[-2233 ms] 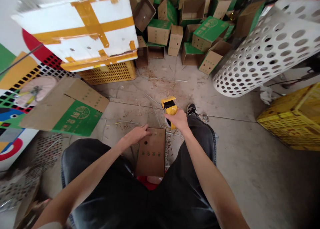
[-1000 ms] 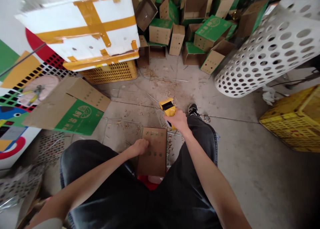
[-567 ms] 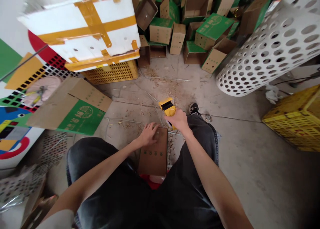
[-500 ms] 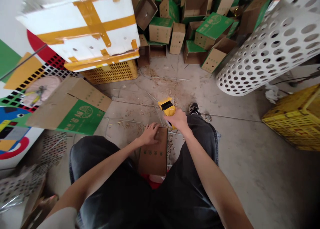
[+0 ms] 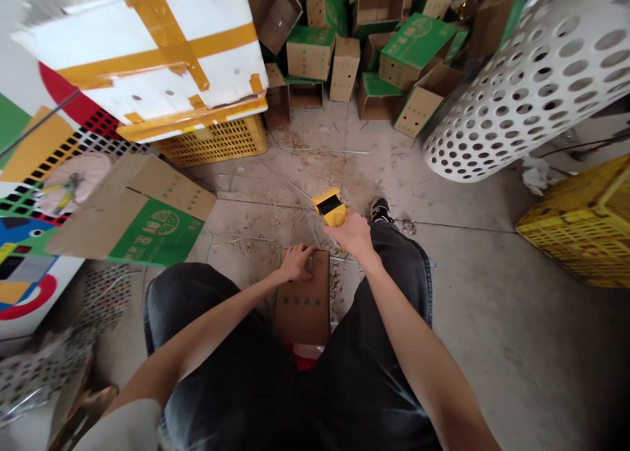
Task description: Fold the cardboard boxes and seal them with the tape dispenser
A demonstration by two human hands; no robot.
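Observation:
Between my knees is a brown cardboard box (image 5: 305,313) with a row of small green marks on its upward face. My left hand (image 5: 297,263) lies on that face near the far edge, fingers stretched out and thumb apart. My right hand (image 5: 353,232) is wrapped round a yellow tape dispenser (image 5: 329,206) with a black part at its front. The dispenser is just beyond the box's far right corner, and its lower part is mostly hidden by the hand.
Several green-and-brown boxes (image 5: 310,54) lie piled ahead. A taped white foam box (image 5: 162,50) rests on a yellow crate (image 5: 211,142). At left leans an open carton (image 5: 152,234). To the right are a white perforated basket (image 5: 522,103) and another yellow crate (image 5: 581,234).
The view has shifted slightly, so the surroundings sit a little higher and further left. My hands, the box and the tape dispenser keep nearly the same places.

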